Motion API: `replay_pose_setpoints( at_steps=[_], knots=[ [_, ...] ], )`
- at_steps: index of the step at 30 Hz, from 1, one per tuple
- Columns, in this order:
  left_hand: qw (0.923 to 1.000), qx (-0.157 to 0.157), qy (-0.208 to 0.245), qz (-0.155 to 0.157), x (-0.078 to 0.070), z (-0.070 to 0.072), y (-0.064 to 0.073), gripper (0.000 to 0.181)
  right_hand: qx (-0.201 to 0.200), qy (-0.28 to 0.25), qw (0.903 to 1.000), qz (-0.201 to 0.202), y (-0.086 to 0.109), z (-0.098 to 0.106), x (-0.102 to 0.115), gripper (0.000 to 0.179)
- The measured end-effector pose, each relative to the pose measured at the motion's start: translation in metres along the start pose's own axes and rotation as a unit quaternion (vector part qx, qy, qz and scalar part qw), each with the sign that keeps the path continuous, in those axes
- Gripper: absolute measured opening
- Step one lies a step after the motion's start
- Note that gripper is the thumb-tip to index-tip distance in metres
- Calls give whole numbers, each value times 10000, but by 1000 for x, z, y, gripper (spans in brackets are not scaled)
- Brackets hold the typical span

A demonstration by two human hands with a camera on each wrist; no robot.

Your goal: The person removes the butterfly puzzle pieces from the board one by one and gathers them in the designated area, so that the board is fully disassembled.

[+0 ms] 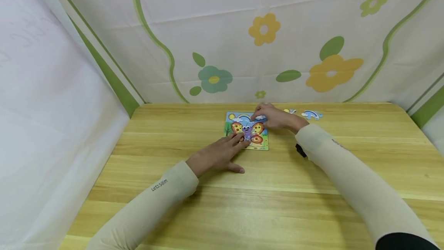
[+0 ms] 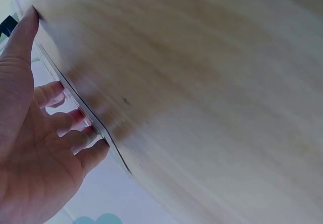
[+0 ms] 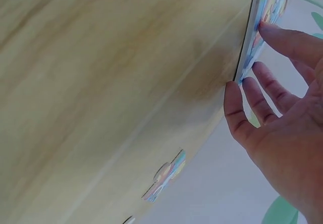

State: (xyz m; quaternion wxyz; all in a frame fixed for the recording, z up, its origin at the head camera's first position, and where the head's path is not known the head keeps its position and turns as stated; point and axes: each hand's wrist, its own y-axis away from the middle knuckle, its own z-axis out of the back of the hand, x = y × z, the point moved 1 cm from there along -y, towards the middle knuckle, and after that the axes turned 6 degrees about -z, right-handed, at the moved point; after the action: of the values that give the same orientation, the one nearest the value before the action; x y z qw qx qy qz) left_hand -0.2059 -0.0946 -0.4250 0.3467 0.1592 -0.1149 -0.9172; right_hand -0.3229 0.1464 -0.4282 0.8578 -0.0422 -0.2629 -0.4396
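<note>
A square jigsaw puzzle [image 1: 262,146] with a butterfly, a sun and a rainbow lies flat near the back of the table. My left hand [image 1: 222,153] rests its fingertips on the puzzle's lower left part, thumb spread out onto the wood. At the upper right corner, my right hand [image 1: 272,117] touches the picture by the white cloud. In the right wrist view its thumb [image 3: 290,41] is on the puzzle's face, with the other fingers spread along the edge. From the left wrist view, the board [image 2: 96,119] appears edge-on under the left fingertips.
Two loose puzzle pieces lie right of the board: a rainbow piece [image 1: 312,115] and a smaller one [image 1: 290,111], partly behind the right hand. A flowered cloth [image 1: 236,49] hangs along the back of the wooden table [image 1: 243,211]. White cloth [image 1: 52,126] hangs on the left.
</note>
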Motion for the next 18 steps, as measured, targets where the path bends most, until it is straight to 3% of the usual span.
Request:
replay_pose_setpoints(
  at_steps=[18],
  knots=[
    [9998, -109, -96, -142, 2, -1, 0, 95, -26, -158, 9999, -62, 1, -1, 3, 33]
  ],
)
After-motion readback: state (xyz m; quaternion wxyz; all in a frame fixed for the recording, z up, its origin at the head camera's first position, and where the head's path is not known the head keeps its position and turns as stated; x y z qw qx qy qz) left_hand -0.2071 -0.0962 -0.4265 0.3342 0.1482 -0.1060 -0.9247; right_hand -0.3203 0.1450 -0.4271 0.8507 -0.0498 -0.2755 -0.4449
